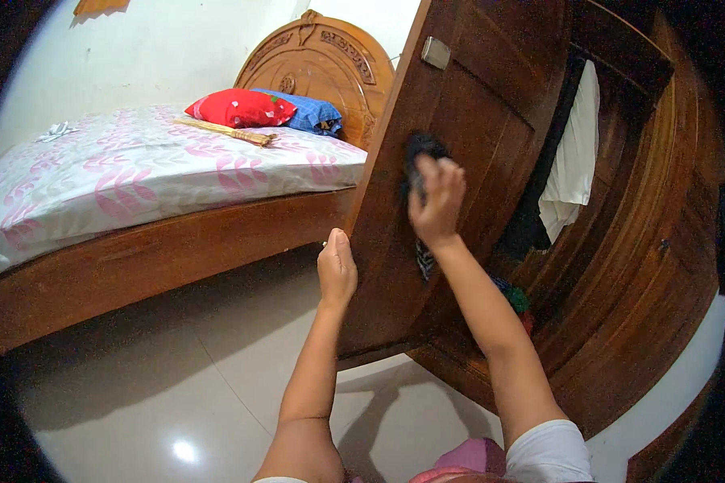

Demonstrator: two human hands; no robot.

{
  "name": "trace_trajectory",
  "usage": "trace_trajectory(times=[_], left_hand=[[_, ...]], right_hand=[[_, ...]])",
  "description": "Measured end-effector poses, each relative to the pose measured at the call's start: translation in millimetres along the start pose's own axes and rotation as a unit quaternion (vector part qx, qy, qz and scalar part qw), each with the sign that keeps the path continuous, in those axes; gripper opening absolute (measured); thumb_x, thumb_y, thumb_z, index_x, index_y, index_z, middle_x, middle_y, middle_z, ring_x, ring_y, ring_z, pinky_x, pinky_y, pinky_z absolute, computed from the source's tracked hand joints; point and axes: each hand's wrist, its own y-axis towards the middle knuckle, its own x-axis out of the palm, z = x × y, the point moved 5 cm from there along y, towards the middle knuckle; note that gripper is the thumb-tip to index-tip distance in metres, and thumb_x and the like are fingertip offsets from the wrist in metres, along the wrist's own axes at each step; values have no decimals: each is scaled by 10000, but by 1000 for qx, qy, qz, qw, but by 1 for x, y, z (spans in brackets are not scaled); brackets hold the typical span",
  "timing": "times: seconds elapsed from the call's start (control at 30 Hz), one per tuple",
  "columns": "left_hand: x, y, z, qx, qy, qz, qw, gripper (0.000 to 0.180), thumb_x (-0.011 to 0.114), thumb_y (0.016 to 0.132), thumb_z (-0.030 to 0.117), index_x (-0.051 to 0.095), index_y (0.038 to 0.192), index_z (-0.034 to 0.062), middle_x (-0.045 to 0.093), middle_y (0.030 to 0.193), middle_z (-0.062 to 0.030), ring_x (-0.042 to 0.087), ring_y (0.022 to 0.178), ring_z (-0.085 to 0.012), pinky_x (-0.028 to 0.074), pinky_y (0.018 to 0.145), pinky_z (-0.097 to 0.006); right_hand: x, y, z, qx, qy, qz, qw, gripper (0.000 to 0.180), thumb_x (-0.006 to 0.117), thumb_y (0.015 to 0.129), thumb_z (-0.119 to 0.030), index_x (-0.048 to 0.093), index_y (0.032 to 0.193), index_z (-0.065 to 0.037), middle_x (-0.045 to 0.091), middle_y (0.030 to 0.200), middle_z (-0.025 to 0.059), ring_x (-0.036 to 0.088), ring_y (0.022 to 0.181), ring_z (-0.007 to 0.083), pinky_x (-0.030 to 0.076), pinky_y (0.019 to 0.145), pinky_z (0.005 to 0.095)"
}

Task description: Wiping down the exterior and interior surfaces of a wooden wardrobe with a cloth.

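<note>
A dark wooden wardrobe door (487,105) stands swung out in front of me. My left hand (337,272) grips its free edge, thumb toward me and the other fingers mostly hidden. My right hand (438,203) presses a dark cloth (424,147) flat against the door's inner face. That hand is slightly blurred, and a patterned end of the cloth hangs below it. Higher up, near the door's edge, sits a pale metal lock plate (436,53).
Inside the open wardrobe (620,266) hang a white garment (573,153) and dark clothes. Left stands a wooden bed (177,249) with a pink-patterned sheet, a red pillow (238,108), a blue pillow (310,113) and a straw broom (225,131). Glossy tiles (177,378) cover the floor.
</note>
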Motion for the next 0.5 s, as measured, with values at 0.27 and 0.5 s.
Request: trace_trajectory(times=[0.27,0.5], left_hand=[[-7,0,2,-8,50,-13,999,427,529,954,399,417,776,28,427,605,-132,426,538,-241,381,518,-347],[4,1,14,-23,64,-25,997,376,695,851,321,473,816,19,570,675,-153,561,599,-266,447,577,-351]], right_hand=[[15,26,13,90,34,7,995,524,606,764,-117,490,1274,-90,472,1049,153,462,997,353,382,853,460],[8,7,117,318,-28,69,945,435,564,859,-106,478,1281,-43,484,1079,168,487,990,341,418,817,449]])
